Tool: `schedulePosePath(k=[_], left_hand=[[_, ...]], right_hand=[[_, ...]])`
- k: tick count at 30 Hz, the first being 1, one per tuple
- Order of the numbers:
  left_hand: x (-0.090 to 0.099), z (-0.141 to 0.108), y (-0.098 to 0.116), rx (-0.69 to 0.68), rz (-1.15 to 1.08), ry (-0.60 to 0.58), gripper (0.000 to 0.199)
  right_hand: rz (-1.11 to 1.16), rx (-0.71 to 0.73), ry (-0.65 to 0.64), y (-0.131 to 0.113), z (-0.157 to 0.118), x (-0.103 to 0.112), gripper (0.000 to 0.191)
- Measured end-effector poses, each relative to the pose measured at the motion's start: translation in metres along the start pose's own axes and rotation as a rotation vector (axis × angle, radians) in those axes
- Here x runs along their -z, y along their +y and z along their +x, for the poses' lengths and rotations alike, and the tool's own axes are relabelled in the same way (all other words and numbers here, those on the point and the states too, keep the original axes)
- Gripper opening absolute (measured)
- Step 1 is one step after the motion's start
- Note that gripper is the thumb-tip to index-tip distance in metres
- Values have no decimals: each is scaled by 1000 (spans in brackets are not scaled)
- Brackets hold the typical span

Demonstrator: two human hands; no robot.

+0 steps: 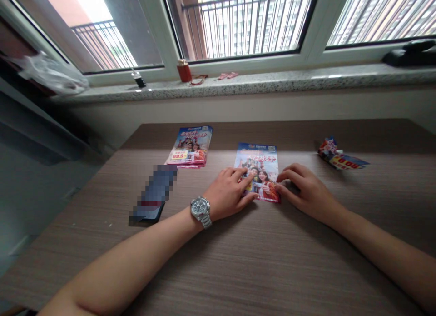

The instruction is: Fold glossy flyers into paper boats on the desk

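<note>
A colourful printed flyer (257,158) lies flat on the brown table. My left hand (229,192), with a steel watch (200,207) on its wrist, rests on the flyer's lower left part with fingers spread; it covers that part of the print. My right hand (303,188) is at the flyer's lower right edge, its fingers bent and apart, with the thumb and fingertips touching or very near the edge. Nothing shows inside its grasp. A stack of similar flyers (192,145) lies further left and back.
A dark phone (155,195), partly pixelated, lies left on the table (238,261). A crumpled or folded flyer (342,159) is at the right. The stone windowsill (272,82) holds a red item (184,71), a plastic bag (54,75) and a black object (410,54).
</note>
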State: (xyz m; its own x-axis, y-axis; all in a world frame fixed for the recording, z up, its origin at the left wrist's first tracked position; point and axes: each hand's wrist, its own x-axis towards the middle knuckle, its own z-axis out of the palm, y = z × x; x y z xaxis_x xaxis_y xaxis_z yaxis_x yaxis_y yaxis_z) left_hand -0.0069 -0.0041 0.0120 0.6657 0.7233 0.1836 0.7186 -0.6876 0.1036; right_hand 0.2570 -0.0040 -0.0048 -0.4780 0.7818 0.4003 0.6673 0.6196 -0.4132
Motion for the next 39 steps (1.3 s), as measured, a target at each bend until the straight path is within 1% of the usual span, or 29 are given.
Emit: schedulePosePath(k=[3, 6, 8, 11, 13, 16, 18, 20, 25, 32, 39], left_hand=[[1, -1, 2, -30, -7, -7, 56], [0, -1, 3, -40, -26, -10, 55], [-1, -1, 2, -43, -38, -8, 55], [-2, -1, 0, -49, -63, 2, 54], [-2, -1, -4, -79, -92, 5, 56], [-3, -1, -10, -159, -149, -6, 64], [-4, -1, -13, -183, -178, -25, 70], [-4, -1, -15, -178, -195, -31, 70], [-6, 0, -14, -176, -215, 5, 61], [-8, 1, -14, -166, -221, 28, 57], [-9, 2, -15, -146, -241, 32, 56]], right_hand=[[10, 52, -21, -2, -1, 0, 29], [5, 76, -120, -3, -2, -2, 48], [-9, 90, -167, -2, -3, -3, 55], [-15, 108, -179, 0, -3, -5, 55], [-8, 111, -178, 2, -3, -6, 53], [-1, 113, -184, 3, -3, -5, 53], [-1, 115, -194, 3, -3, -5, 53], [-2, 115, -202, 3, -3, -4, 52], [15, 105, -189, 0, -1, -3, 51], [3, 121, -188, 0, -2, -3, 52], [-48, 157, -210, 4, -4, -4, 64]])
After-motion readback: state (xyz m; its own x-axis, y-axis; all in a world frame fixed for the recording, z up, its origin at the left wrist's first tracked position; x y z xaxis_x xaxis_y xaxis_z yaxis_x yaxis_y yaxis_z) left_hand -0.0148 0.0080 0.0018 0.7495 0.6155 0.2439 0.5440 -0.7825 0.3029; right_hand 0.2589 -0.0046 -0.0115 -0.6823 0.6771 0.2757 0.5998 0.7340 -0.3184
